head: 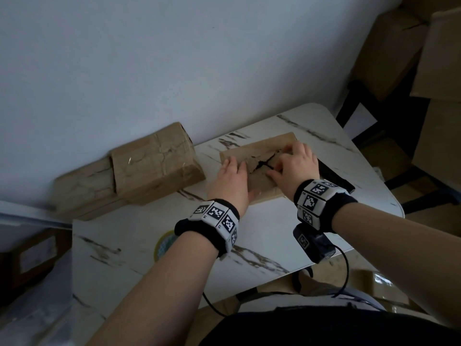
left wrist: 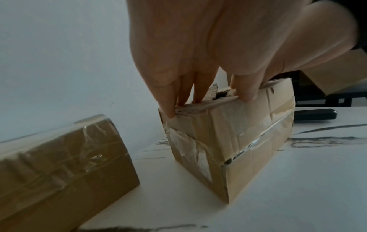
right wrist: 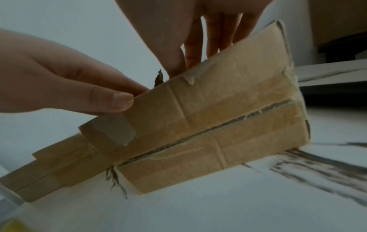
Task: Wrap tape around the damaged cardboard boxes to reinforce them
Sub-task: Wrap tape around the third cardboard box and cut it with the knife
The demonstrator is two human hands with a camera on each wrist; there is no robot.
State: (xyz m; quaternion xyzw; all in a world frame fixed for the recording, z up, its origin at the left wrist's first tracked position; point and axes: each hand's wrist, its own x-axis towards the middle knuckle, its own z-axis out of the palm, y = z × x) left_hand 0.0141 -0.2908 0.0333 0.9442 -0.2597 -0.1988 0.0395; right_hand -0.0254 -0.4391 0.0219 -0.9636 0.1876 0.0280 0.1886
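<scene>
The damaged cardboard box (head: 252, 151) lies on the marble-patterned table (head: 249, 233), a dark torn hole (head: 262, 164) in its top. My left hand (head: 233, 171) rests flat on the left part of the top, fingers straight, thumb down the near side. In the left wrist view its fingertips (left wrist: 170, 114) press the box's (left wrist: 248, 141) upper edge. My right hand (head: 287, 163) presses its fingertips onto the torn flaps right of the hole. The right wrist view has the box's taped side (right wrist: 228, 117) with both hands on top. A tape roll (head: 162, 245) lies half hidden under my left forearm.
Two boxes wrapped in clear tape (head: 154, 163) (head: 84, 188) lie against the wall at the left. A flat black object (head: 334, 176) sits just right of the damaged box. Stacked cardboard boxes (head: 389, 51) and dark chair frames stand beyond the table's right edge.
</scene>
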